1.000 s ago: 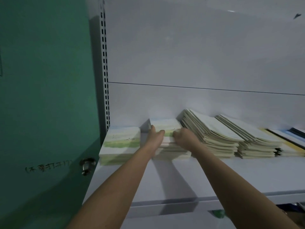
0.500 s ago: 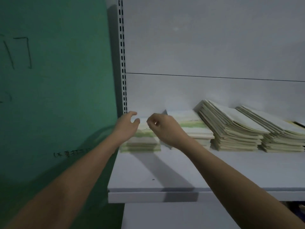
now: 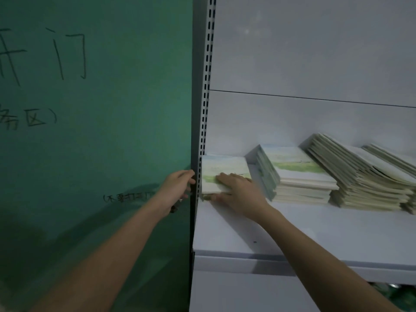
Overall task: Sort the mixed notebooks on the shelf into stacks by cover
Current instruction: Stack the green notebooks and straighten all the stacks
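- The right hand (image 3: 236, 190) lies on the leftmost stack of notebooks (image 3: 225, 170), fingers stretched flat over the green band of the top cover and the thumb down against the near edge of the stack; it presses rather than grips.
- The left hand (image 3: 177, 188) is off the shelf, at the slotted metal upright (image 3: 206, 109) on the shelf's left end, its fingers loosely curled toward the post; whether they actually grip it I cannot tell.
- The two hands are apart, with the upright and the left edge of that stack between them.
- The leftmost stack sits at the far left of the white shelf (image 3: 292, 233), tight against the upright, its cover a pale sky over a green strip.
- Just right of it stands a taller second stack (image 3: 295, 174) with the same sky-and-green cover, turned at a slight angle.
- Further right lies a slanted pile of cream notebooks (image 3: 364, 176), its spines fanned toward the back panel, and another such pile (image 3: 398, 158) is cut off by the right edge.
- Left of the shelf is a green wall (image 3: 101, 131) bearing dark handwritten characters.
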